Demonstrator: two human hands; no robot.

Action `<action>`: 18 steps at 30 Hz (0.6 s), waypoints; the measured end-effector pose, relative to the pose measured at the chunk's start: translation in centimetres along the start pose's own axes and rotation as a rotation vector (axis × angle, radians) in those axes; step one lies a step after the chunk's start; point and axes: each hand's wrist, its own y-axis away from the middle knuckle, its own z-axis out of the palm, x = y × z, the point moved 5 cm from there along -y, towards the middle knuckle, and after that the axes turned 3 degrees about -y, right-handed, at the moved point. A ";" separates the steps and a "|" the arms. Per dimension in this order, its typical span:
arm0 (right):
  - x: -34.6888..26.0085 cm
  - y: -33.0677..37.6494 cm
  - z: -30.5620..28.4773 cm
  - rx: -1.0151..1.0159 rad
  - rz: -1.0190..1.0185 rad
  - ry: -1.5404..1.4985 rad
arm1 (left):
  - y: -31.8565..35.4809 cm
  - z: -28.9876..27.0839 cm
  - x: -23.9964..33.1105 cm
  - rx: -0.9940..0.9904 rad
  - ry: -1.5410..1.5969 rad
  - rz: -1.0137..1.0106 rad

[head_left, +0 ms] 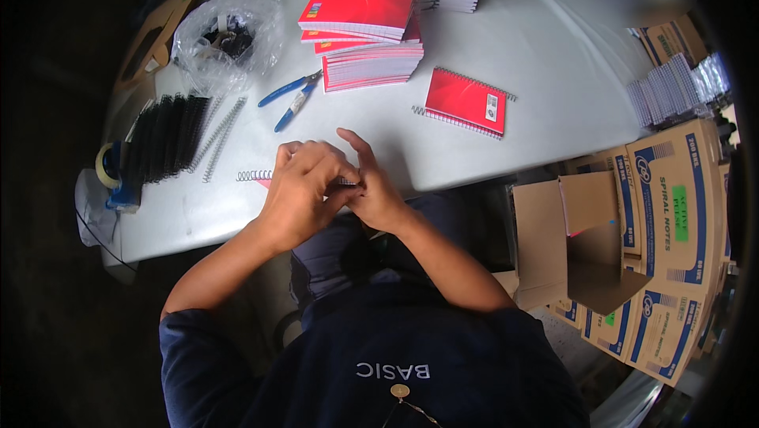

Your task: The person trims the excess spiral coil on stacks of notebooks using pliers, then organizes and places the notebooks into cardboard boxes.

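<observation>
My left hand (pixel 299 187) and my right hand (pixel 378 195) meet at the table's front edge, over my lap. Both are closed on a small notebook, mostly hidden by the fingers; only a bit of its pinkish-red cover (pixel 265 183) shows. A spiral binding coil (pixel 251 176) sticks out past my left hand along the notebook's edge. The fingertips of both hands pinch together near the coil's right end, and my right index finger points up. Ahead to the right lies a red spiral notebook (pixel 466 101), its coil ends jutting out on both sides.
Blue-handled pliers (pixel 288 92) lie near a stack of red notebooks (pixel 368 64). Black coils (pixel 170 135), a tape dispenser (pixel 118 179) and a clear plastic bag (pixel 225 41) are on the left. An open carton (pixel 545 246) and stacked cartons (pixel 672 207) stand right of the table (pixel 553 112).
</observation>
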 end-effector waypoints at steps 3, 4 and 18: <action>0.2 -0.2 0.0 0.028 -0.038 -0.049 | -0.5 -0.6 0.2 -0.027 -0.059 -0.060; -0.5 -0.3 0.2 0.037 -0.065 -0.023 | -0.5 -0.7 0.2 -0.040 -0.106 -0.067; -5.5 2.9 -6.7 0.236 -0.151 0.028 | -5.9 -1.6 5.0 0.151 -0.073 0.123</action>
